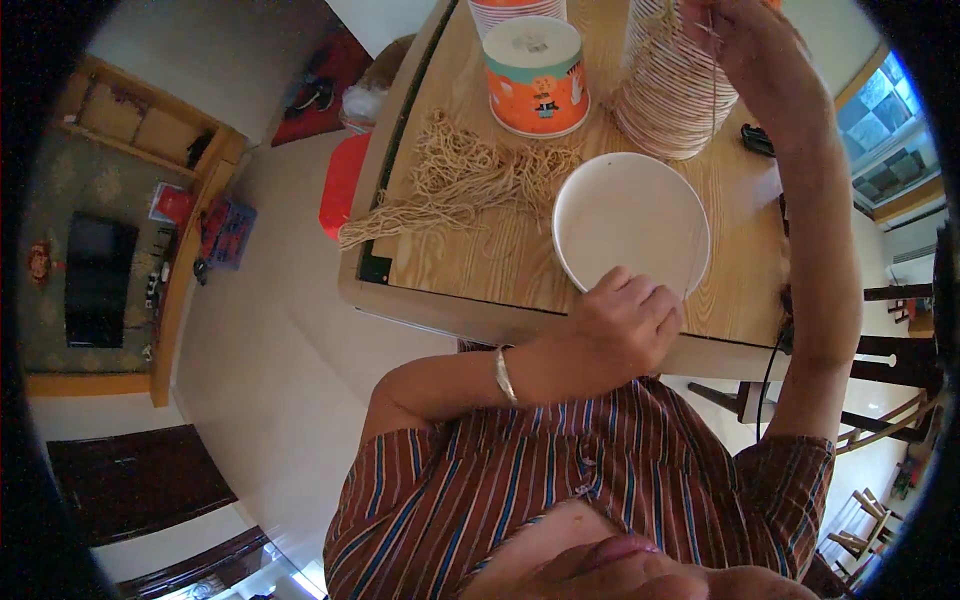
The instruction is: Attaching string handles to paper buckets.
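Observation:
My left hand [635,318], with a silver bracelet on the wrist, is closed at the near rim of a white round paper tub [625,215] whose open mouth faces me. What its fingers hold is hidden under them. My right hand [750,45] is raised at the far right with bent fingers pinching a thin tan string [715,95], which hangs down in front of a tall stack of nested paper tubs [665,115]. A loose heap of tan string [460,180] lies to the left of the white tub.
An upside-down orange and green printed paper tub [538,85] stands behind the string heap, with another stack of tubs [515,10] beyond it. A small black object [757,140] lies at the table's right side. A red stool [343,185] stands by the left edge of the wooden table [450,275].

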Demonstrator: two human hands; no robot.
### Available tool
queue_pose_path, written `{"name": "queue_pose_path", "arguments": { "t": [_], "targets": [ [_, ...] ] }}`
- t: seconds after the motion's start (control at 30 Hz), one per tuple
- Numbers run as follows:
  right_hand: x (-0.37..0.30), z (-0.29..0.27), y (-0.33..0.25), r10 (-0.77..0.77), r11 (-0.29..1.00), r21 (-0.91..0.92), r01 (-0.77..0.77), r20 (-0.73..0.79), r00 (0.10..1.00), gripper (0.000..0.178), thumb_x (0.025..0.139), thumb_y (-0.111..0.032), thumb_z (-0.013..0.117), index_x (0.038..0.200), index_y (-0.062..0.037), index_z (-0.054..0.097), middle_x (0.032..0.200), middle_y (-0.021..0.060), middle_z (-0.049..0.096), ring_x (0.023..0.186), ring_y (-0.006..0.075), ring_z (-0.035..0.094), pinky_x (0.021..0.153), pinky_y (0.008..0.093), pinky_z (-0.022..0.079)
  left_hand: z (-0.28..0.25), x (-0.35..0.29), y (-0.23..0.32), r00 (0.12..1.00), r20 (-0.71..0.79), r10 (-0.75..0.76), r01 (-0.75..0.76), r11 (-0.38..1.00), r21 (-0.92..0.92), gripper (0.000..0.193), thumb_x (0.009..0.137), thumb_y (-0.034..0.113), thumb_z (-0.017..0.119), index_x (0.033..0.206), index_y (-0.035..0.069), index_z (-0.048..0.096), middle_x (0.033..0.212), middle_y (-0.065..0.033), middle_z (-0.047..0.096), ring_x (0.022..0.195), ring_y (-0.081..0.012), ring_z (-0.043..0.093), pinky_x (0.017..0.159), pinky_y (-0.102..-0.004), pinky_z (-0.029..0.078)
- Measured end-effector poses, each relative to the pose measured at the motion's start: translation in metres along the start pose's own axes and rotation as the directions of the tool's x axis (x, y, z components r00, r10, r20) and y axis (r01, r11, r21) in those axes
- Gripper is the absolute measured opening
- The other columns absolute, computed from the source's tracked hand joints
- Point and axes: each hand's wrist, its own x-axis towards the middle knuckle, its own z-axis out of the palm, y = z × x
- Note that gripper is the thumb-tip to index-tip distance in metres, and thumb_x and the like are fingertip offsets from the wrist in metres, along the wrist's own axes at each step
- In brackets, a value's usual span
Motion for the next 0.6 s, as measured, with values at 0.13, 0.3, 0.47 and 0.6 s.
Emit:
{"name": "queue_pose_path", "arguments": {
  "t": [0.13, 0.3, 0.47, 0.6],
  "targets": [
    [0.005, 0.018, -0.036, -0.083, 0.987, -0.142, 0.079, -0.022, 0.996, 0.016, 0.096, -0.02, 0.059, 0.098, -0.0047, 0.062, 0.084, 0.0058, 0.064, 0.073, 0.0124, 0.059, 0.066, 0.0249, 0.05, 0.014, 0.014, 0.011, 0.998, -0.044, 0.041, -0.044, 0.998, -0.055, 0.029, 0.074, 0.017, 0.058, 0.096, 0.0, 0.064, 0.083, -0.0069, 0.059, 0.079, -0.0214, 0.059, 0.068, -0.0353, 0.047],
    [0.004, 0.026, -0.026, 0.091, 0.988, -0.146, -0.053, 0.274, 0.958, 0.024, 0.099, -0.025, 0.053, 0.089, -0.0051, 0.062, 0.066, 0.001, 0.054, 0.053, 0.0073, 0.046, 0.046, 0.0219, 0.038, -0.013, 0.016, 0.002, 0.995, -0.067, -0.078, 0.061, 0.97, -0.236, 0.023, 0.077, 0.013, 0.067, 0.098, 0.003, 0.063, 0.086, -0.0079, 0.059, 0.079, -0.022, 0.059, 0.072, -0.0367, 0.047],
    [0.01, -0.001, 0.009, -0.117, 0.984, 0.176, -0.023, 0.742, 0.66, 0.025, 0.099, -0.027, 0.053, 0.09, -0.0053, 0.062, 0.065, 0.0006, 0.053, 0.053, 0.0074, 0.046, 0.047, 0.0217, 0.037, -0.065, 0.02, -0.06, 0.799, -0.442, -0.407, 0.306, 0.909, -0.284, 0.029, 0.083, 0.003, 0.069, 0.111, 0.003, 0.06, 0.111, -0.0102, 0.057, 0.069, -0.0153, 0.056, 0.065, -0.0296, 0.049],
    [-0.043, 0.013, 0.001, 0.277, 0.93, -0.298, -0.216, 0.18, 0.944, 0.033, 0.096, -0.035, 0.058, 0.082, -0.0066, 0.066, 0.06, -0.006, 0.05, 0.049, 0.0005, 0.042, 0.043, 0.0175, 0.029, -0.055, 0.049, -0.077, 0.754, -0.343, -0.56, 0.29, 0.753, -0.591, 0.032, 0.085, 0.003, 0.068, 0.116, 0.002, 0.059, 0.122, -0.0077, 0.053, 0.066, -0.0092, 0.053, 0.058, -0.0237, 0.047]
  ]
}}
